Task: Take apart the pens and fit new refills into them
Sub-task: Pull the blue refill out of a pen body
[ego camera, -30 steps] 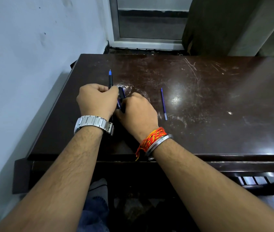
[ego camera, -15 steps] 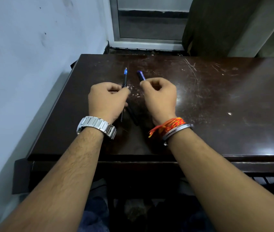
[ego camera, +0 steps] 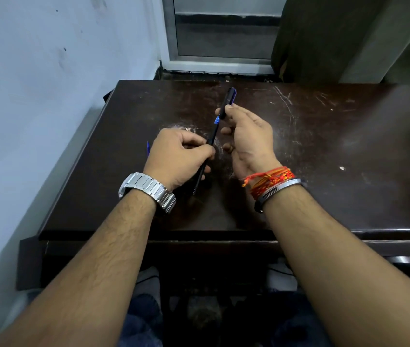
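Risk sits mostly at the joint between the two pen pieces. In the middle of the frame the left grip (ego camera: pixel 179 156) is closed round the thin dark pen body (ego camera: pixel 212 134), which slants from lower left to upper right over the dark counter (ego camera: pixel 349 146). Just up and right of it, the right grip (ego camera: pixel 246 136) pinches the black cap (ego camera: pixel 229 96) between thumb and forefinger, with its other fingers loosely curled. The blue tip (ego camera: pixel 217 119) shows between body and cap, so the two look barely engaged or just apart; I cannot tell which.

A small blue end (ego camera: pixel 148 147) pokes out at the left edge of the left grip. It may be a refill or a second pen, but too little of it shows to say.

Pulling at an angle to the body's line would likely bend the tip or jam the cap. The two-finger pinch looks light, so a sudden release could flick the cap away, and the dark, scuffed counter would make it hard to find. If the left grip loosens during the pull, the blue piece behind it could slip out toward the left edge and drop to the floor.
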Action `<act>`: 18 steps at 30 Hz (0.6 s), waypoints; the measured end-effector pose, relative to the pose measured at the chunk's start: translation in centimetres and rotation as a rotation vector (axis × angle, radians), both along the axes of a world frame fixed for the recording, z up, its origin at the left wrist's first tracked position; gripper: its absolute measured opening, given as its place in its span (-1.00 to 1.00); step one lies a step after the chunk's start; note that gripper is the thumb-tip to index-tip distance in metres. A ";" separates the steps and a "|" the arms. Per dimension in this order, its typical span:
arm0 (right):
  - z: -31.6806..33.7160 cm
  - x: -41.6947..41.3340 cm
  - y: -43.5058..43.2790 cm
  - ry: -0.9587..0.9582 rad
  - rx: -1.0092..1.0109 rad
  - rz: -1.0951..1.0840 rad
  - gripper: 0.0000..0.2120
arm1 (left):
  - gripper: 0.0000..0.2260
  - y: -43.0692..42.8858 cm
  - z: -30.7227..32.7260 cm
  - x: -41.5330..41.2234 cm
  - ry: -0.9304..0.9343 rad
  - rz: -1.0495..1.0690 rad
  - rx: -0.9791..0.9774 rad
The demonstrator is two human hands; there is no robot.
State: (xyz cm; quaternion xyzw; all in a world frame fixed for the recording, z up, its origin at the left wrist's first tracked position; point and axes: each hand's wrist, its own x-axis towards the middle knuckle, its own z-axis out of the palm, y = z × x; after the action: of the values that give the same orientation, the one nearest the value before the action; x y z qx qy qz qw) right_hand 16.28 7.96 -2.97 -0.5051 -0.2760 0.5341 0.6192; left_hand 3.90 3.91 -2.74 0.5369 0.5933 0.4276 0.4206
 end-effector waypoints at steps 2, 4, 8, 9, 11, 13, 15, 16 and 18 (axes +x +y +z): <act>0.0 0.1 0.1 -0.014 -0.007 -0.011 -0.88 | -0.84 0.0 0.0 0.0 0.006 0.000 -0.003; 0.0 0.2 0.0 -0.020 -0.009 -0.010 -0.84 | -0.85 0.1 -0.1 0.0 0.016 -0.001 -0.006; 0.1 0.0 -0.1 -0.011 -0.004 -0.007 -0.84 | -0.86 0.1 0.0 -0.1 0.023 0.001 -0.004; 0.2 -0.1 -0.2 -0.009 0.000 0.001 -0.86 | -0.85 0.1 -0.1 -0.1 0.021 0.001 -0.005; 0.3 -0.2 -0.3 -0.010 0.010 0.018 -0.91 | -0.85 0.2 -0.2 -0.1 0.020 0.004 -0.005; 0.3 -0.2 -0.4 -0.029 0.020 0.029 -0.85 | -0.86 0.3 -0.3 -0.2 0.028 0.009 0.000; 0.3 -0.2 -0.5 -0.067 0.033 0.047 -0.80 | -0.89 0.4 -0.4 -0.3 0.031 0.020 0.015; 0.3 -0.3 -0.6 -0.087 0.037 0.057 -0.78 | -0.90 0.4 -0.4 -0.3 0.032 0.027 0.026; 0.2 -0.6 -0.7 -0.120 0.042 0.082 -0.78 | -0.93 0.5 -0.5 -0.3 0.039 0.042 0.055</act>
State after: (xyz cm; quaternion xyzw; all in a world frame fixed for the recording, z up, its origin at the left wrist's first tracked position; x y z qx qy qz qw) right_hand 15.72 7.24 -2.75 -0.5112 -0.3443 0.5219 0.5897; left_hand 3.57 4.40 -3.22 0.5437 0.6005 0.4421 0.3851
